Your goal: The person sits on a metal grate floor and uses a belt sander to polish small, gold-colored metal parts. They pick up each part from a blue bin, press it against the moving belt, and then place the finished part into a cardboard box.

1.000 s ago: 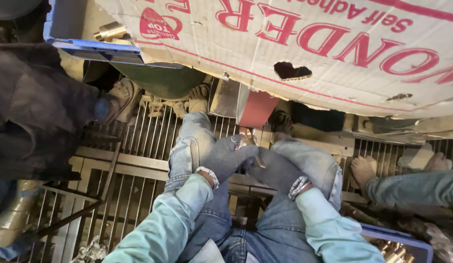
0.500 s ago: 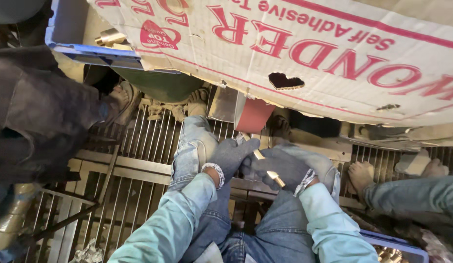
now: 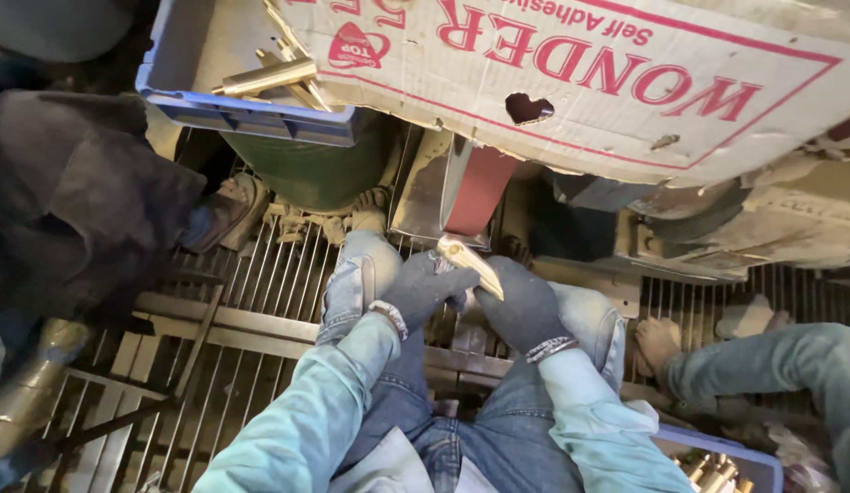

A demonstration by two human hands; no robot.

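Both my hands wear dark grey knit gloves and hold one small brass piece (image 3: 471, 263) between my knees. My left hand (image 3: 423, 287) grips its near side and my right hand (image 3: 524, 303) holds its lower end. The piece's tip points up toward a reddish-brown sanding belt (image 3: 480, 190) on a grimy metal machine just ahead of my knees. I sit in blue jeans and a light blue denim shirt.
A blue plastic crate (image 3: 242, 102) with long brass parts (image 3: 265, 77) sits at upper left. A large cardboard sheet (image 3: 626, 82) covers the machine. A metal grate floor (image 3: 215, 319) lies below. Another person's bare foot (image 3: 658, 340) is at right, a shoe (image 3: 226, 212) at left. A second blue crate (image 3: 717, 461) sits at lower right.
My hands have lifted the brass piece up from my lap and closer to the sanding belt. The view has tilted down, showing more of the blue crate.
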